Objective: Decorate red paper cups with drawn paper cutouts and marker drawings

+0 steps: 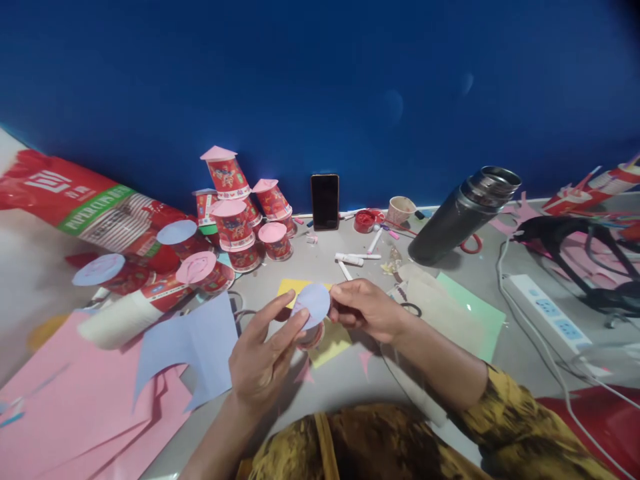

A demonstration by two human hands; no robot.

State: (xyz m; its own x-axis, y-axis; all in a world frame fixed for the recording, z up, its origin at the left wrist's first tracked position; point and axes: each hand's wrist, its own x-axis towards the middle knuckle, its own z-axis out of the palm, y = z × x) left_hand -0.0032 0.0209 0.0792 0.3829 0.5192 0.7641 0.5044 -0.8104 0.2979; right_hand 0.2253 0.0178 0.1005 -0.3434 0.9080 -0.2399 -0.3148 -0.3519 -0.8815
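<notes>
Centre of the frame, above a cluttered grey table [345,383]: a person's hands are close together. The right hand [367,310] pinches the right edge of a lilac paper disc [313,301]. The left hand [265,360], fingers stretched, touches the disc's left edge and the red paper cup [311,339] just beneath; whether it grips cannot be told. The disc seems meant for the cup's rim, so it is best kept level and centred, pressed lightly so the rim does not buckle
</notes>
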